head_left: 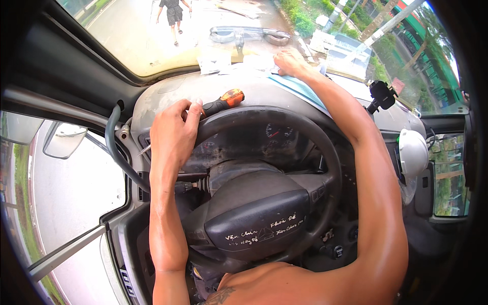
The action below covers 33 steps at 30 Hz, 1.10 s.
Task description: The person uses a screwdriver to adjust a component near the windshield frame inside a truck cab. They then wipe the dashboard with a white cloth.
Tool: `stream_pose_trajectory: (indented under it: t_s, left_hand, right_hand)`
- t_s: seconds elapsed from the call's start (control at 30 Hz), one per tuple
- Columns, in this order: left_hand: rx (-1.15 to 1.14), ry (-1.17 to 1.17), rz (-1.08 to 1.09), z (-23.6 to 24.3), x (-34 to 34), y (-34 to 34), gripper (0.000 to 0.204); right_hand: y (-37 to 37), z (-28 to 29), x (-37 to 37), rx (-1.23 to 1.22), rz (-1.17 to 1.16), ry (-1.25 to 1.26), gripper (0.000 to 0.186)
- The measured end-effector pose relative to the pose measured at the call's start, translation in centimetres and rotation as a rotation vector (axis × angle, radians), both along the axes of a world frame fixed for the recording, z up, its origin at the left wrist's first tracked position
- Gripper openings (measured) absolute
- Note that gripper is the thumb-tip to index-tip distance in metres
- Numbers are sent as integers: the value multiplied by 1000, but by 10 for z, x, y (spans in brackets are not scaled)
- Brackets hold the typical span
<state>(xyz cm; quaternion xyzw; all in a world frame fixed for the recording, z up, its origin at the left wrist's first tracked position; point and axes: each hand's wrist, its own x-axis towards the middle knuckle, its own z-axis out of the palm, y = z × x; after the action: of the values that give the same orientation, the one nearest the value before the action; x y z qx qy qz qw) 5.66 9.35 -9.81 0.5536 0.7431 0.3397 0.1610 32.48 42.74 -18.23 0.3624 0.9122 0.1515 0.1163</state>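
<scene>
My left hand (175,124) is closed at the upper left of the black steering wheel (335,173). A screwdriver (231,98) with an orange and black handle sticks out past its thumb, and a thin metal tip shows on the other side of the fist. Stretched far forward, my right hand (292,63) rests at the windshield end of the dashboard with its fingers curled. Pale papers (259,62) lie beside those fingers, and a light blue sheet or folder (300,90) lies under the wrist. What the right fingers grip, if anything, is hidden.
Behind the wheel are the instrument gauges (277,133). A black phone holder (382,96) stands at the dashboard's right, above a white helmet (413,152). A grey hose (113,142) runs along the left pillar. Outside, a person (174,12) is on foot ahead of the windshield.
</scene>
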Motion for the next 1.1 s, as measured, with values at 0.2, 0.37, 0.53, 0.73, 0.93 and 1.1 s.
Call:
stream_pose_trajectory:
  t_s: [0.2,0.37,0.53,0.73,0.93,1.1]
  left_hand:
    - [-20,-14,-4,1,3,-2,40]
    - [11,1,-15,-1,2,-3,41]
    - [23,28,-26,-3,4,-3,41]
    - [86,118,-13,-7,-4,-8,39]
    - [126,135,-161,-7,16,7,37]
    - [77,65,-136,-51,-48,11,48]
  right_hand:
    - [-62,57,59,-16,-40,309,38]
    - [-91,98,134,-144,-207,653,34]
    - [-149,124,220,-653,-339,1231,42]
    - [-322,119,320,-467,-481,1495,59]
    - [-622,56,484,-398,-1028,1831,67]
    - [-821,-25,592,-122,-1736,1667,34]
